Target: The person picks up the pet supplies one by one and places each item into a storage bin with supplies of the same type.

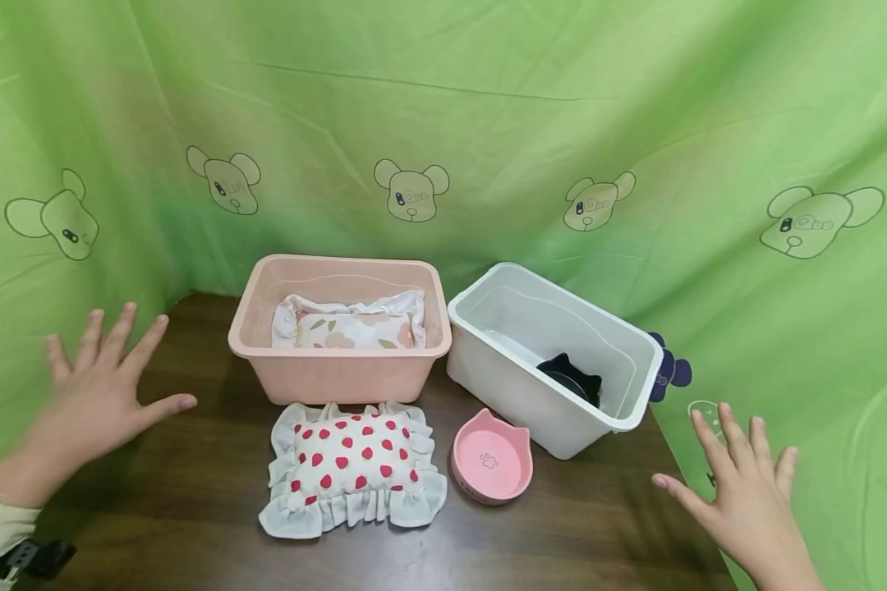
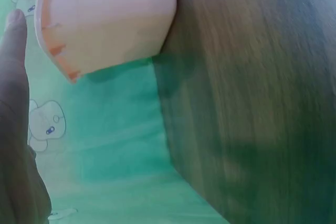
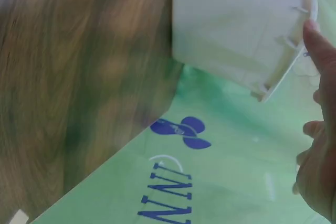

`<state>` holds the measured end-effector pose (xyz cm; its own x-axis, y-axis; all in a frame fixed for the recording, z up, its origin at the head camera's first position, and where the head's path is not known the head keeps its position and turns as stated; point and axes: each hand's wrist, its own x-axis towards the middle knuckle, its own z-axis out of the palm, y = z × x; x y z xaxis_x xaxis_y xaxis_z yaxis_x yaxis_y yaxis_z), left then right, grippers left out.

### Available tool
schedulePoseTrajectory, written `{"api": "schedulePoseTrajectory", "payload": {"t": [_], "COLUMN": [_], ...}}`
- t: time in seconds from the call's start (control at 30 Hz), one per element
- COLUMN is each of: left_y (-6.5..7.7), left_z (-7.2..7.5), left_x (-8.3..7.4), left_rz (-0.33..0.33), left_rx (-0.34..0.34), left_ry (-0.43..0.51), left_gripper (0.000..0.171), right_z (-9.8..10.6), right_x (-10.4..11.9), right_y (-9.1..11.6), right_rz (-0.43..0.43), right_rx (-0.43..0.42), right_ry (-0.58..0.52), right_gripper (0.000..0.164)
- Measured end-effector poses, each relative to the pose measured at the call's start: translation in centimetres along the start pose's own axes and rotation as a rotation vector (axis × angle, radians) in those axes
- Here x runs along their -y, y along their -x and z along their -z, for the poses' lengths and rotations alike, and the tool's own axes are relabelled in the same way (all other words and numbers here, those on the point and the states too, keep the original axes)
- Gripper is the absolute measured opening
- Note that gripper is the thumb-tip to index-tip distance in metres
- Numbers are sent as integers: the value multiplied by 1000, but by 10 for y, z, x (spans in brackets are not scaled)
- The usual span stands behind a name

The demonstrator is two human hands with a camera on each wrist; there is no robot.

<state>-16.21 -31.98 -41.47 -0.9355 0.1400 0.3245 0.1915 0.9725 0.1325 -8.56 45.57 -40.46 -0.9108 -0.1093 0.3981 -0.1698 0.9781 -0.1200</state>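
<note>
Hands, left (image 1: 103, 402) and right (image 1: 750, 501), well apart, splayed and empty, palms apparently downward

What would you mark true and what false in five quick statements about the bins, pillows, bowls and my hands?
1. The strawberry pillow lies in front of the pink bin. True.
2. The black bowl stands directly on the table. False: the black bowl is inside the white bin.
3. The pink bowl has a paw print inside. True.
4. The floral pillow lies in the white bin. False: the floral pillow is in the pink bin.
5. The left hand and the right hand both hold nothing. True.
</note>
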Motion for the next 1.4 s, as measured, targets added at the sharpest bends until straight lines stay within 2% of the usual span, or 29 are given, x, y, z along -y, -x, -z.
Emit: {"api": "schedulePoseTrajectory", "payload": {"t": [0.17,0.5,0.6,0.8,0.87,1.1,1.3,1.4], "left_y": [-8,-26,-30,-36,-41,-52,-54,-55], "left_z": [-2,-10,-16,-26,-29,-40,-46,-49], "left_x": [-10,-26,-30,-38,-42,-54,-58,-61], "left_rz": [-14,-9,-2,21,24,-4,33,57], "left_rx": [-23,-45,-63,-104,-114,-124,-121,-116], "left_ry": [93,391,462,596,610,522,621,653], "left_gripper": [115,102,98,81,81,93,77,78], "right_z": [4,-7,-12,-22,-25,-33,-46,-51], "right_x": [7,16,21,35,37,48,79,92], "right_y": [3,14,19,31,34,39,39,36], "right_rz": [-5,-24,-87,-278,-304,-283,-273,-245], "right_rx": [-5,-82,-69,70,95,86,98,90], "right_ry": [-93,-248,-281,-247,-229,-300,-342,-337], "right_gripper": [106,97,91,82,81,70,65,61]}}
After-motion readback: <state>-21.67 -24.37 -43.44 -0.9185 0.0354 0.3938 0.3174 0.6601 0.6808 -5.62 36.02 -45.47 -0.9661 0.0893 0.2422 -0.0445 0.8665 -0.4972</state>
